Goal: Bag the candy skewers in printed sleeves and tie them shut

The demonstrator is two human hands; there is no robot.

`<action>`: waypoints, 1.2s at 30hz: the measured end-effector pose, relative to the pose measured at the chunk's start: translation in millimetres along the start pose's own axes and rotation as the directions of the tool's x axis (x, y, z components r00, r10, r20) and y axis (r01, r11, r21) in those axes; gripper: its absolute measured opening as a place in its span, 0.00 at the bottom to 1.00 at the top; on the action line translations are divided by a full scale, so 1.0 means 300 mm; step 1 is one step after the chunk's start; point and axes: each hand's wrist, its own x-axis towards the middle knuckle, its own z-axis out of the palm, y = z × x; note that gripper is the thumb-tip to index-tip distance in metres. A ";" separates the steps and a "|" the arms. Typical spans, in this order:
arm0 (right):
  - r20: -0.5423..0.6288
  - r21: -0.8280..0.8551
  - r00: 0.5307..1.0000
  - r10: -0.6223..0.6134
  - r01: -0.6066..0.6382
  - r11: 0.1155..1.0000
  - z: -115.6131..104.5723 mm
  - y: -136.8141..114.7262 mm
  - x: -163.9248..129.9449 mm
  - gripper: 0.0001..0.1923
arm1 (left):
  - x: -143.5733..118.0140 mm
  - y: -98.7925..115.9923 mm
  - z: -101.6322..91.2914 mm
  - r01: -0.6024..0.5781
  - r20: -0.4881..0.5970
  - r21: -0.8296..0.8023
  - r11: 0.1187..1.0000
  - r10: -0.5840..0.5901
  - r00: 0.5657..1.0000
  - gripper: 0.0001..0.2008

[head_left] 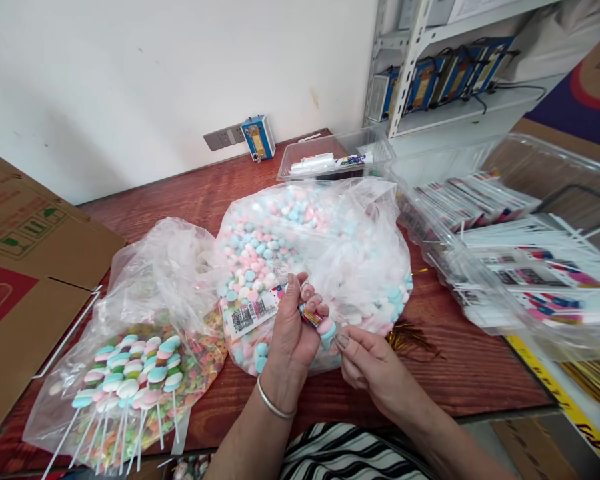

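Note:
My left hand [297,327] is closed around a printed plastic wrapper [253,315], whose white labelled end sticks out to the left over the big bag. At the wrapper's other end, a marshmallow lollipop [326,328] in pink and pale blue shows partly outside it. My right hand [365,357] pinches the lollipop's lower end with thumb and fingers; its stick is hidden. Beneath both hands lies a large clear bag of pastel marshmallows [260,250]. Several finished marshmallow lollipops on white sticks [130,367] rest at the left on a clear bag of colourful gummy rings [200,360].
An open carton [40,267] stands at the left. On the right, a clear plastic bin [445,267] holds printed wrappers and white sticks. Gold twist ties [407,339] lie beside the big bag. Behind are a clear tray [330,160], a blue device [258,138] and a metal shelf [410,67].

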 end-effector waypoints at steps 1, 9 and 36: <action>-0.029 -0.138 0.998 -0.058 0.053 0.989 -0.004 0.000 -0.001 0.19 | 0.001 0.000 0.004 0.034 -0.032 -0.028 0.999 -0.035 0.999 0.09; -0.079 -0.794 0.915 -0.396 0.183 0.580 0.021 -0.016 0.003 0.16 | -0.032 -0.091 0.013 -0.130 -0.010 0.178 0.975 0.134 0.991 0.11; 0.030 -0.878 0.866 -0.499 0.262 0.401 0.002 0.032 -0.054 0.12 | 0.042 0.004 0.036 -0.124 0.008 0.069 0.990 0.124 0.992 0.11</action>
